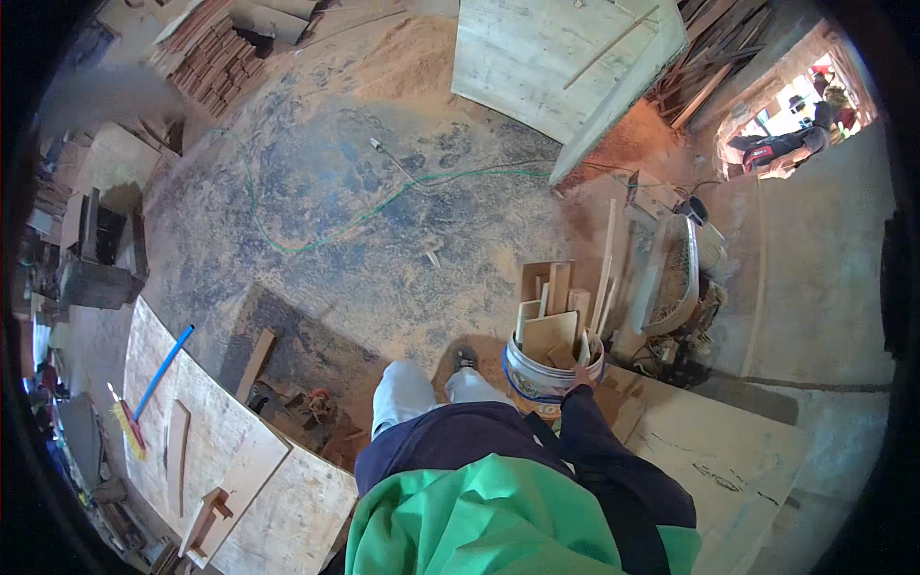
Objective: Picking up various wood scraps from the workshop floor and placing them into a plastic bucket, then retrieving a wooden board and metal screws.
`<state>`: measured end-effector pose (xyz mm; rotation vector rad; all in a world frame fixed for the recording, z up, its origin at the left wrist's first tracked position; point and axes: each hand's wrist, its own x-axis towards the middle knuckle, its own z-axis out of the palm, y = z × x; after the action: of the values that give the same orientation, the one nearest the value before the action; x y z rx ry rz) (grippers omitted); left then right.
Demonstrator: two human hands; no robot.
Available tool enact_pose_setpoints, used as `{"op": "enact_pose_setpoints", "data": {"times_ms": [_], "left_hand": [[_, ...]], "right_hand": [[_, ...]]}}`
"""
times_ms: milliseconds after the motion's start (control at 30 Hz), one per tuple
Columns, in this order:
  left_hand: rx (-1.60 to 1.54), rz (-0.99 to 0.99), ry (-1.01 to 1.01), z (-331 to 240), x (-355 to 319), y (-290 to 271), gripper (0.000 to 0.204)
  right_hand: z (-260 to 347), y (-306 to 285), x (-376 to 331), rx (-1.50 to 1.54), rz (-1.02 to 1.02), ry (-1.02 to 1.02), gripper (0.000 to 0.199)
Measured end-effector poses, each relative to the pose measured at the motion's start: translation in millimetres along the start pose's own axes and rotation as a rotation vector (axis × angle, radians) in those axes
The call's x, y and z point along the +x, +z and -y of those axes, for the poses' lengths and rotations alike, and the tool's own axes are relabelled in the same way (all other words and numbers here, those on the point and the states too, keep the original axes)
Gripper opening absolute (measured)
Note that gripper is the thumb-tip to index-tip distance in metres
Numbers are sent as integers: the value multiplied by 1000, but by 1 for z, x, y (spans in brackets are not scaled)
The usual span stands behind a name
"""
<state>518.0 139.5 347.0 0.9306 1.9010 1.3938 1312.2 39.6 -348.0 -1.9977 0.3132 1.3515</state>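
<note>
My right hand point(578, 378) grips the rim of a white plastic bucket point(546, 369) with a blue band, at my right side. The bucket is full of upright wooden offcuts point(551, 307), flat boards and thin strips. My right arm in a dark sleeve reaches down to it. My left hand is not in view, hidden under my green top. My light trousers and one shoe point(466, 358) show on the dusty floor just left of the bucket.
A green hose point(316, 244) snakes over the sawdust-covered floor. A plywood sheet point(206, 450) at lower left carries wooden pieces and a blue-handled broom point(158, 374). A large board point(565, 57) leans at the top. Stacked timber point(206, 53) lies top left; a machine point(676, 278) stands right.
</note>
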Motion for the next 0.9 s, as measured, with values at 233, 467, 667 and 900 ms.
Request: {"op": "enact_pose_setpoints", "data": {"times_ms": [233, 467, 667, 900], "left_hand": [[352, 224, 998, -58, 199, 187, 18], [-572, 612, 357, 25, 175, 388, 32], [-539, 691, 318, -4, 221, 433, 37], [-637, 1416, 303, -28, 352, 482, 34]], "right_hand": [[0, -35, 146, 290, 244, 112, 76], [-20, -6, 86, 442, -178, 18, 66], [-4, 7, 82, 355, -391, -39, 57], [34, 58, 24, 448, -598, -125, 50]]}}
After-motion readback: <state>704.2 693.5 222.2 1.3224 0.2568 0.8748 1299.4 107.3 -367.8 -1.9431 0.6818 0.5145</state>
